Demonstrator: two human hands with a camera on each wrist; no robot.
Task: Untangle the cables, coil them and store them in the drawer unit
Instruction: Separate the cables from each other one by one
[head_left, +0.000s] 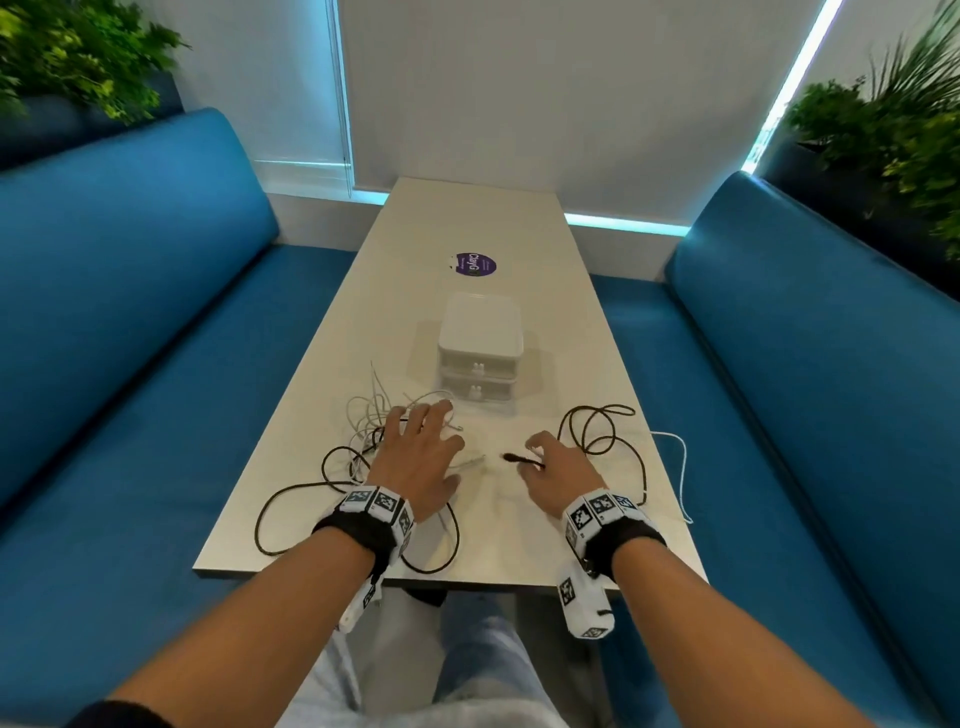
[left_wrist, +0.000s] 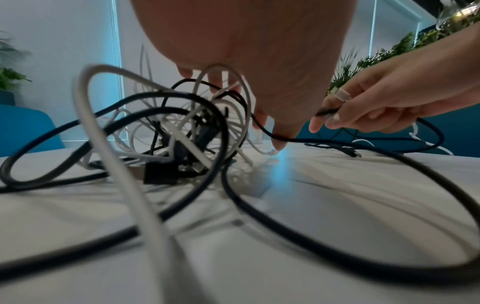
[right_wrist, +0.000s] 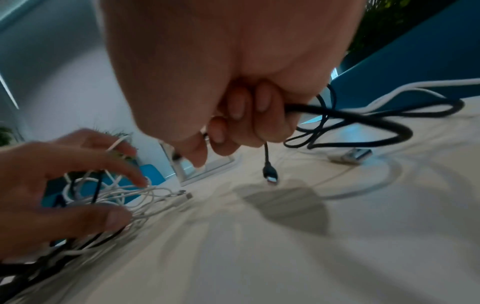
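Observation:
A tangle of white and black cables (head_left: 363, 431) lies on the white table (head_left: 540, 535) at the near left. My left hand (head_left: 421, 431) rests on it with fingers spread; in the left wrist view the tangle (left_wrist: 182, 133) sits under the palm. My right hand (head_left: 540, 457) grips a black cable (head_left: 597, 426) near its end, and the plug (head_left: 511, 457) points left. In the right wrist view the fingers (right_wrist: 233, 123) curl round that black cable (right_wrist: 363, 117), and a connector (right_wrist: 270, 176) hangs below. The white drawer unit (head_left: 480, 338) stands behind both hands, drawers shut.
A loose white cable (head_left: 683, 467) runs along the table's right edge, its USB plug (right_wrist: 350, 156) lying flat. A purple sticker (head_left: 475, 264) is on the tabletop behind the unit. Blue sofas (head_left: 156, 312) flank the table, with plants (head_left: 893, 135) behind them.

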